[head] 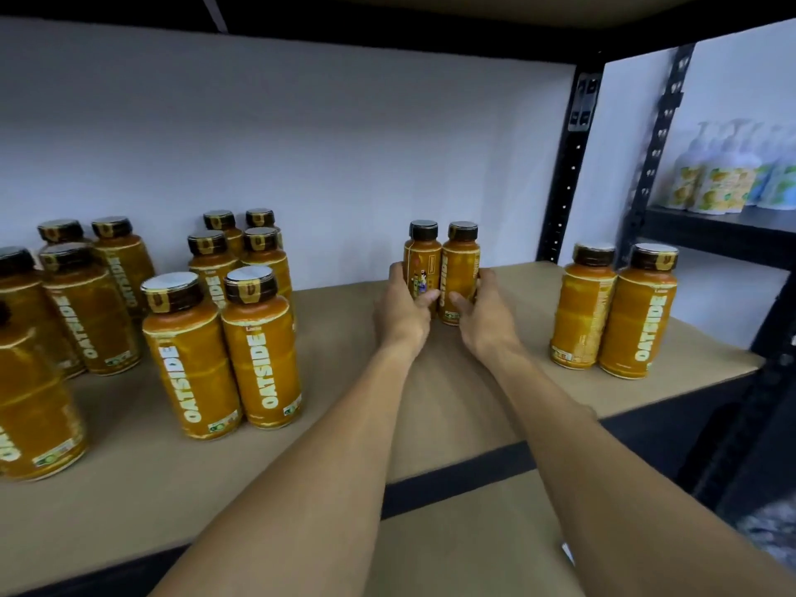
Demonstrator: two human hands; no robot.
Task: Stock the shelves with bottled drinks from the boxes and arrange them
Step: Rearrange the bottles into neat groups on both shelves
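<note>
Ahead, held pair: left bottle (422, 256) and right bottle (461, 260), both small, upright, side by side and touching, standing toward the back of the shelf (336, 445), near the white wall (301, 144).
Look of the pair: orange bodies, dark brown caps, pale lettering down the side; small cartoon figures on the left bottle's label; print too small to read.
Left hand (402, 312): wrapped round the outer side of the left bottle, thumb across the front, fingers curled behind.
Right hand (484, 312): wrapped round the outer side of the right bottle, thumb on the front, fingers curled out of sight behind.
Pair relative to hands: clasped between the two palms, caps and shoulders clear above the fingers, lower halves mostly covered.
Front-left pair (224, 351): two matching bottles, upright and touching, nearer the front edge, "OATSIDE" down each label, well apart from the hands.
Back-left group (241, 252): four more, packed together behind that pair.
Far-left cluster (86, 303): several more, partly cut off by the edge of view.
Right pair (611, 308): two upright, touching, well apart from the right hand.
Black post (568, 165): upright at the shelf's right end.
Pump bottles (723, 174): pale, blurred, on the neighbouring shelf.
</note>
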